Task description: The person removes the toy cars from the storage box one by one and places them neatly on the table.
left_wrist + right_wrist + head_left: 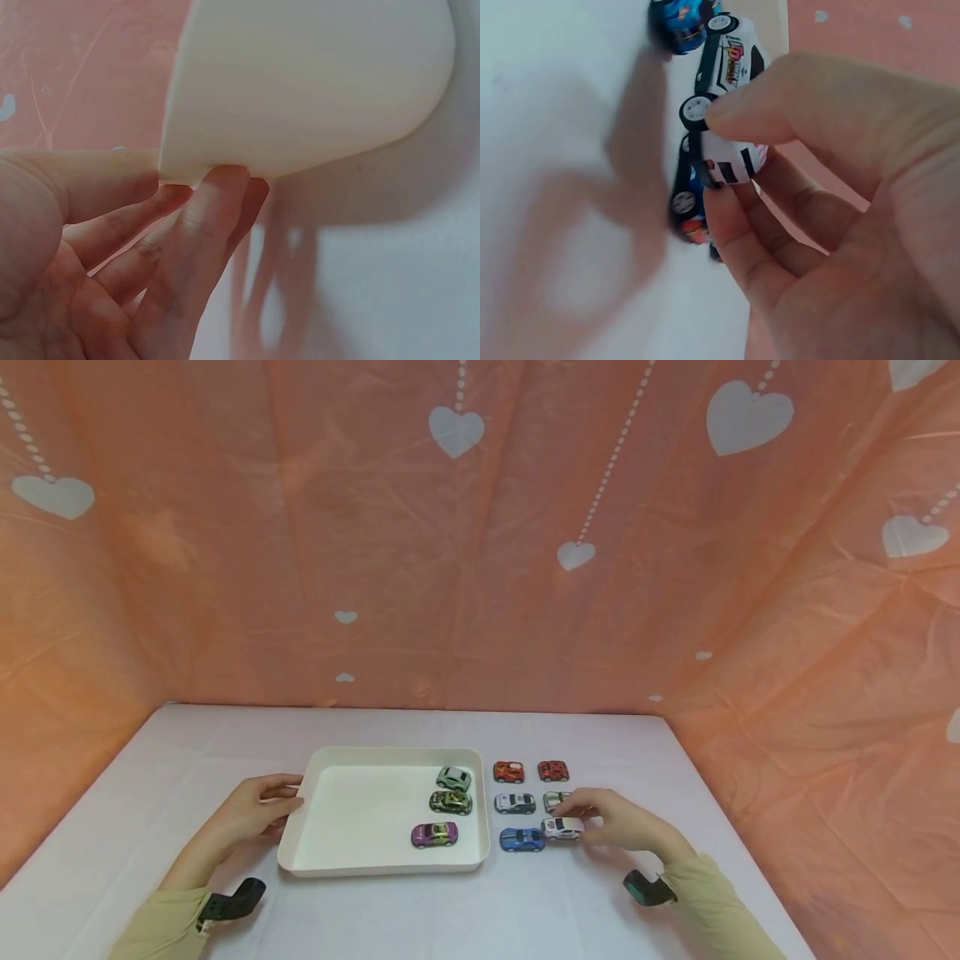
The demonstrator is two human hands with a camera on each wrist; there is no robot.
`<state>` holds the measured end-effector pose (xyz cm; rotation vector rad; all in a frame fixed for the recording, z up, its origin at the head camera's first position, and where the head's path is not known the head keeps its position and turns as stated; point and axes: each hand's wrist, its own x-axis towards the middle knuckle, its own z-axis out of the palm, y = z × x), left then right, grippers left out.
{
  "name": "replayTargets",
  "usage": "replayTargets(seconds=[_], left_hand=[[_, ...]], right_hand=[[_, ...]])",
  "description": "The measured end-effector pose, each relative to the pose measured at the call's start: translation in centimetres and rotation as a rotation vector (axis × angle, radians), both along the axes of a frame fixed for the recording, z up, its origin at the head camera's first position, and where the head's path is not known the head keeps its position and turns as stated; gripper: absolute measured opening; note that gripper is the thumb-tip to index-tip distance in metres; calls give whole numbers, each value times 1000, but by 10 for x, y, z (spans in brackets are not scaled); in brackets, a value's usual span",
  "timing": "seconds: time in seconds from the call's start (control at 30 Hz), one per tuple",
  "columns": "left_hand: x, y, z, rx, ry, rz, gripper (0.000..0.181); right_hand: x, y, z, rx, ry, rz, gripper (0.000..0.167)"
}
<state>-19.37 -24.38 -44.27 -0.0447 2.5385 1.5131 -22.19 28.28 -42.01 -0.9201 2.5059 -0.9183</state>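
Note:
A shallow white tray (345,814) lies on the table. My left hand (251,806) pinches its left rim, with the thumb on one side and fingers beneath, as the left wrist view shows the tray wall (307,90) up close. To the tray's right, my right hand (626,822) pinches a white toy car (562,828) between thumb and fingers. The right wrist view shows that white car's side lettering and wheels. Inside the tray, along its right part, stand a pale green toy car (453,778), a camouflage one (451,802) and a purple one (434,835).
Beside the tray stand two red toy cars (508,772), a silver-white one (514,803) and a blue one (522,839). Another pale car (553,800) is partly hidden by my right hand. An orange cloth with hearts (420,568) hangs behind the white table (375,918).

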Motion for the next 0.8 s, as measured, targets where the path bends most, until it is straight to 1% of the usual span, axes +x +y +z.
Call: replayTargets(seconds=[0.13,0.3,0.4,0.5,0.7,0.8], left_hand=[[1,0,-1,0,-4,4,49],[0,1,-2,3,11,-1,47],[-1,1,-1,4,22,-9,46],[0,1,0,3,19,-5,47],[1,1,0,-10,-6,13,50],[1,1,0,-5,-1,6,49]], right_hand=[[2,6,-6,-26,22,13,48],[6,12,-10,-33,24,-11,51],[8,13,-12,-13,20,-43,50],[8,13,-13,15,10,-75,49],[8,13,-17,42,19,-92,48],[8,12,-17,60,9,-114,48]])
